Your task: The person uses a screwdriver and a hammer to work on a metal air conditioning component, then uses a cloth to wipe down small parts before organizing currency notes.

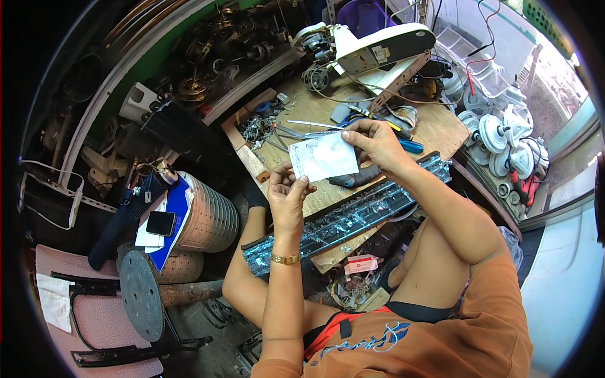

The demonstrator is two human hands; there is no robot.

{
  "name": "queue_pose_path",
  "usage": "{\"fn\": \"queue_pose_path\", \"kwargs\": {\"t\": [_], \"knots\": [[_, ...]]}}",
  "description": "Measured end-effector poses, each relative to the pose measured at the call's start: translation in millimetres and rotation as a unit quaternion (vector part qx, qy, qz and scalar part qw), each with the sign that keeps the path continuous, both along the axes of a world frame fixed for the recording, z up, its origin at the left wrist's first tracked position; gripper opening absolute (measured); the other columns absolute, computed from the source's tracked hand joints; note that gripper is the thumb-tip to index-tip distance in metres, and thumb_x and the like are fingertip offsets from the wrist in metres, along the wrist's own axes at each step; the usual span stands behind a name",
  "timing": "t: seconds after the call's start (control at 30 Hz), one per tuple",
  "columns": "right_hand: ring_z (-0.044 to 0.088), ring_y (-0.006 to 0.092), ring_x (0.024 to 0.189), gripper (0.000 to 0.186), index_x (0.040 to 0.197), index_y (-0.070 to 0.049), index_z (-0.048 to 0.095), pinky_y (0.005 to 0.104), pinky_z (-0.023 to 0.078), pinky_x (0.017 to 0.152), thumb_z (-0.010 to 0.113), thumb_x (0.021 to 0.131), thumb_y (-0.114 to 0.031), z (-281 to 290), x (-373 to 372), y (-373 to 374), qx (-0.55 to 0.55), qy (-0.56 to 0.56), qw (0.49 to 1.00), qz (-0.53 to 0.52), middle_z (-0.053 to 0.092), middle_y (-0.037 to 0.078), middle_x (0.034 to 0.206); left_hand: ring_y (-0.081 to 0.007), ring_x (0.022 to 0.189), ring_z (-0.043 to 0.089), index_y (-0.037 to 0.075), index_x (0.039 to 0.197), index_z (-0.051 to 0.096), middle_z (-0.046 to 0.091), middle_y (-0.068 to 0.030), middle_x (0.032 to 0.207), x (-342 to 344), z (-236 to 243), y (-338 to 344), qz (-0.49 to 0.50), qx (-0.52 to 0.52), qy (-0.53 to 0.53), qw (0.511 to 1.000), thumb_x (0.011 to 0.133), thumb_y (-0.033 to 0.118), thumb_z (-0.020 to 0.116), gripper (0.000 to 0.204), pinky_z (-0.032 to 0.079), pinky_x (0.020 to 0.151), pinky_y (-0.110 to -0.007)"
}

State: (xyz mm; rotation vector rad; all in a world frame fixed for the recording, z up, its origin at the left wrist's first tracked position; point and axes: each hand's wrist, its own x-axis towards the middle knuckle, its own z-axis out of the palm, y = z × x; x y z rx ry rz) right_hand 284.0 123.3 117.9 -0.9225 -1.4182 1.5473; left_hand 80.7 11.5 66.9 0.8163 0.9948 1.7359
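Observation:
Between my two hands a small white sheet of paper (324, 157) with handwriting on it is held up over the wooden workbench. My left hand (288, 192) pinches its lower left corner, thumb in front. At its upper right corner, my right hand (377, 146) grips it between thumb and fingers. Beneath my forearms, a long dark metal channel (346, 217) with shiny debris lies along the bench's near edge. Behind the paper are a screwdriver with a blue handle (411, 146) and several other hand tools, partly hidden by my right hand.
A wooden bench (302, 107) carries a tray of small screws (259, 126) and a tilted white-and-black machine (384, 50). White plastic wheels (495, 133) crowd the right side. A phone (161, 223) rests on a blue folder by a perforated drum (211, 211). A pink chair (82, 302) stands lower left.

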Motion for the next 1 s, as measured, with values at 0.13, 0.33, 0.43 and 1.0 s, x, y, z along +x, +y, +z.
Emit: {"fn": "queue_pose_path", "kwargs": {"t": [0.13,0.33,0.43,1.0], "knots": [[0.065,0.0096,0.071,0.03,0.12,0.0,0.068,0.0259,0.058,0.064,0.072,0.101,-0.022,1.3,4.2,0.8,-0.014,-0.015,0.999,0.033,0.07,0.004,0.099,-0.0129,0.081,0.066,0.001,0.133,0.051,0.061,-0.0063,0.104,-4.6,-5.0,4.4,0.007,-0.012,-0.022,1.0,0.097,-0.004,0.064,0.039,0.063,0.075,-0.03],[0.066,0.0114,0.078,0.035,0.132,-0.001,0.062,0.0258,0.057,0.058,0.068,0.101,-0.015,-1.5,8.5,5.7,0.01,-0.01,0.999,-0.031,0.068,0.009,0.111,-0.0149,0.078,0.068,0.004,0.129,0.049,0.065,-0.0081,0.1,-29.9,-23.6,31.5,0.042,-0.039,-0.088,0.994,0.096,-0.003,0.066,0.038,0.067,0.079,-0.037],[0.065,0.0117,0.079,0.035,0.132,-0.001,0.062,0.026,0.057,0.058,0.068,0.1,-0.014,5.0,9.0,2.9,0.008,-0.019,1.0,-0.019,0.068,0.009,0.111,-0.017,0.078,0.068,0.004,0.128,0.05,0.065,-0.0082,0.098,-49.1,-31.9,54.2,0.073,-0.06,-0.107,0.99,0.096,-0.004,0.066,0.037,0.067,0.08,-0.037],[0.067,0.0126,0.078,0.027,0.125,-0.002,0.066,0.0276,0.059,0.061,0.066,0.101,-0.013,-1.2,10.3,10.4,0.046,-0.063,0.997,0.012,0.069,0.007,0.105,-0.0285,0.125,0.061,0.004,0.154,0.044,0.052,-0.0214,0.147,-54.6,-62.5,43.6,0.054,-0.115,0.185,0.975,0.093,0.019,0.076,0.07,0.048,0.106,-0.041]]}}
